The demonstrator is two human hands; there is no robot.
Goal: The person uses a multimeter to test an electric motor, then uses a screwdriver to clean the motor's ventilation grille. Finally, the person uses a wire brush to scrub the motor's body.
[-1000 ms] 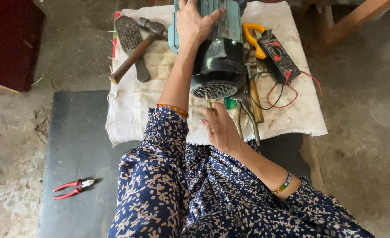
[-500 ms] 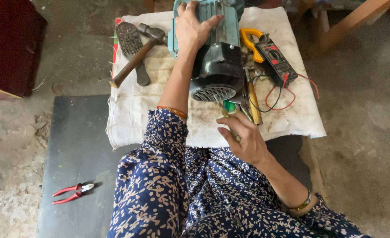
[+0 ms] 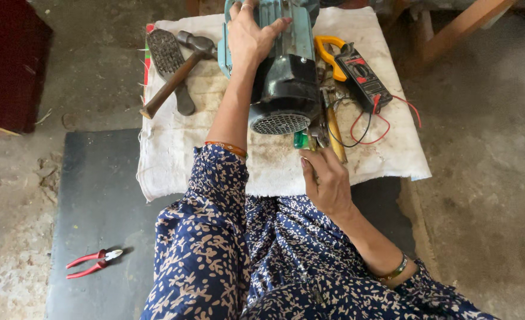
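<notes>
The left hand [image 3: 249, 37] lay spread flat over the teal housing of an electric motor [image 3: 283, 77], pressing rather than gripping, while the right hand [image 3: 327, 181] was curled narrowly around a green-handled screwdriver [image 3: 301, 140] near the front edge of the white cloth [image 3: 387, 160], just below the motor's grilled black fan cover. The motor lay on its side along the cloth's middle, reaching to the far edge; cast and metal-bodied, it looked heavy, rigid and unlikely to slide, best steadied by the ribbed casing rather than the thin fan grille. The screwdriver appeared light and stiff, with a handle easily gripped. Toward the cloth's far left corner lay one wooden-handled hammer [image 3: 176, 71] crossing one coarse metal rasp [image 3: 170, 65]; toward the right edge, one clamp meter [image 3: 357, 71] with red and black leads. One pair of red-handled pliers [image 3: 90, 264] lay well apart on the dark mat [image 3: 96, 201] below.
</notes>
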